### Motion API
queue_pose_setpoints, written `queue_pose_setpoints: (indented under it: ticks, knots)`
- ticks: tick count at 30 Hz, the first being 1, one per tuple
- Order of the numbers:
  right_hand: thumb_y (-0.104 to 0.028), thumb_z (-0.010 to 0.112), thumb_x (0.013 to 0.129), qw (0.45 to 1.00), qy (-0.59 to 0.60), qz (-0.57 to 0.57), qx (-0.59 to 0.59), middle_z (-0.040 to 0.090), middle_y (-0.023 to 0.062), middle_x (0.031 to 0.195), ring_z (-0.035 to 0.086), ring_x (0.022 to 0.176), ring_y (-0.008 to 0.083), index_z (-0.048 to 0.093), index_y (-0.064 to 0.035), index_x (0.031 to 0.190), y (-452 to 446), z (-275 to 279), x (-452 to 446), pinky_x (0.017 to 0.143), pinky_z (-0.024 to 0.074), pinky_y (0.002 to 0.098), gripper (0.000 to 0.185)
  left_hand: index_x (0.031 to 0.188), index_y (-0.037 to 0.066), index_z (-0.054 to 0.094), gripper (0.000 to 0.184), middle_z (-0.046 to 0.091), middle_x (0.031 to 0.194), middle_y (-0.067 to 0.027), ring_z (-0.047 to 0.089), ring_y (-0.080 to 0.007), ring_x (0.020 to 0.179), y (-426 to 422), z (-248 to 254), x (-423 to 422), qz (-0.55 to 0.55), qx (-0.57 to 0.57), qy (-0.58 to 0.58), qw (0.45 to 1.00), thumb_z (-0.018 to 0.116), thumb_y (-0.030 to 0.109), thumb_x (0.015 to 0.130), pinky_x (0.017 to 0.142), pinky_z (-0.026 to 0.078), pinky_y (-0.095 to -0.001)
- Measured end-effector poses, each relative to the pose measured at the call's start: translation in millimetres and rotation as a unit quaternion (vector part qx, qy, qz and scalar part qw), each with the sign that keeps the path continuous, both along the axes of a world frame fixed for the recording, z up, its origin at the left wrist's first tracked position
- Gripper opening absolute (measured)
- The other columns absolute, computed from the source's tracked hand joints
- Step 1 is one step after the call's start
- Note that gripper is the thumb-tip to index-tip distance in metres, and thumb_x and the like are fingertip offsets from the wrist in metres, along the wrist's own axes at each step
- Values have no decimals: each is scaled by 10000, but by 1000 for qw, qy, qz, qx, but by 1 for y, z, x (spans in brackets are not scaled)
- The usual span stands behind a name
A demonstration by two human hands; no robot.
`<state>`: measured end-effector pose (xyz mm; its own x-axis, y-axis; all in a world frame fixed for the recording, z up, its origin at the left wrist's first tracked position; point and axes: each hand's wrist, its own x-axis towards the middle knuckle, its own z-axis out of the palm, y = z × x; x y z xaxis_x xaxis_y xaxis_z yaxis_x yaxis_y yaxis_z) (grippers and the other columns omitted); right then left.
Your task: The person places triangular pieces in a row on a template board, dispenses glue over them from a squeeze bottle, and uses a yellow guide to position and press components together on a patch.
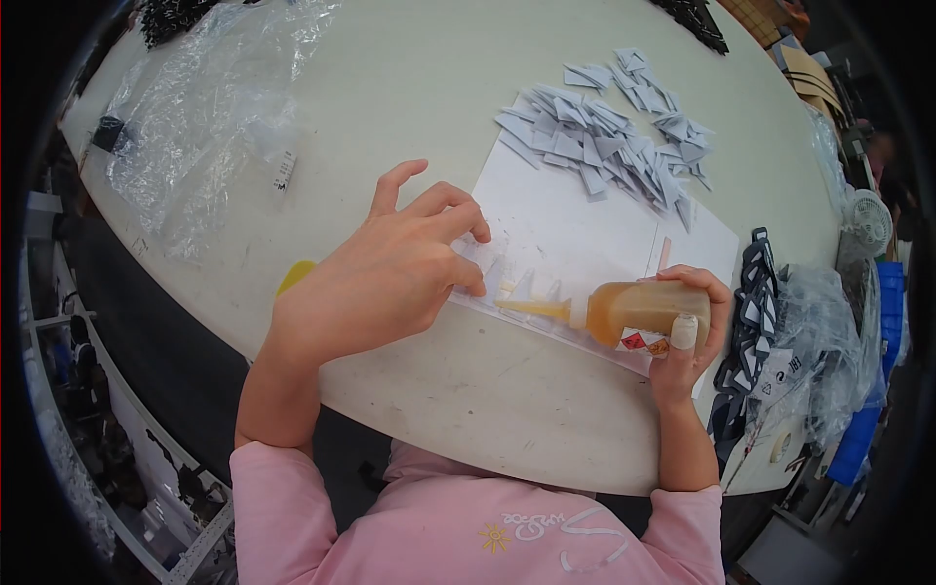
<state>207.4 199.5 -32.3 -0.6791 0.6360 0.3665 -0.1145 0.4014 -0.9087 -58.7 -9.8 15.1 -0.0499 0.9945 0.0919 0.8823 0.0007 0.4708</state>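
My right hand (694,336) is wrapped round a squeeze bottle (624,304) of amber liquid, which lies nearly level with its narrow nozzle pointing left. A white wrap covers one fingertip of that hand. The nozzle tip is close to small pale triangular pieces (525,287) near the front edge of a white sheet (546,234). My left hand (385,268) hovers at the sheet's left edge, its fingers bent but apart, with nothing clearly seen between them. Behind both hands, a heap of grey-white triangular pieces (585,136) covers the back of the sheet.
Crumpled clear plastic (205,136) lies on the table's left side. At the right edge are a pile of dark pieces with pale triangles (753,312), more clear plastic (819,341) and a small white fan (867,222). A yellow object (294,276) shows partly behind my left wrist.
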Motion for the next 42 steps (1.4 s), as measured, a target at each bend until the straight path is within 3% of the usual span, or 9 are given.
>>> queue_pose_setpoints:
  ticks: [11,14,17,26,42]
  knots:
    - [-369,658,976,998,-15,15,-65,633,140,1172,631,1078,198,535,-6,1278,1,5,0,989,510,349,488,909,197,842,330,682,1177,-18,568,-236,1307,0,0,0,3,2,2,1000,741,-52,717,1273,199,-566]
    - [-350,647,1001,968,20,3,-250,638,131,1180,632,1086,180,541,-19,1304,5,13,-7,1001,503,332,461,906,198,842,328,682,1178,-18,569,-236,1305,0,0,0,3,2,4,1000,743,-51,715,1274,200,-566]
    - [-305,635,1027,950,33,-82,-300,637,125,1194,627,1113,170,535,-38,1344,8,11,-8,1022,493,324,426,908,198,843,331,683,1179,-17,569,-234,1305,0,1,0,1,2,6,1000,745,-50,712,1276,198,-567]
    - [-281,624,1057,986,-12,-44,-158,626,111,1236,600,1176,169,510,-53,1389,2,1,-9,1074,452,329,418,933,208,849,364,677,1201,-5,555,-232,1326,1,3,1,1,-11,6,1000,748,-55,703,1279,191,-571]
    - [-283,622,1047,989,-28,-37,-143,639,103,1210,606,1165,174,524,-64,1366,3,4,-10,1059,465,340,400,925,215,843,370,671,1203,-6,551,-243,1338,2,4,1,-1,-19,16,1000,742,-60,698,1277,190,-580]
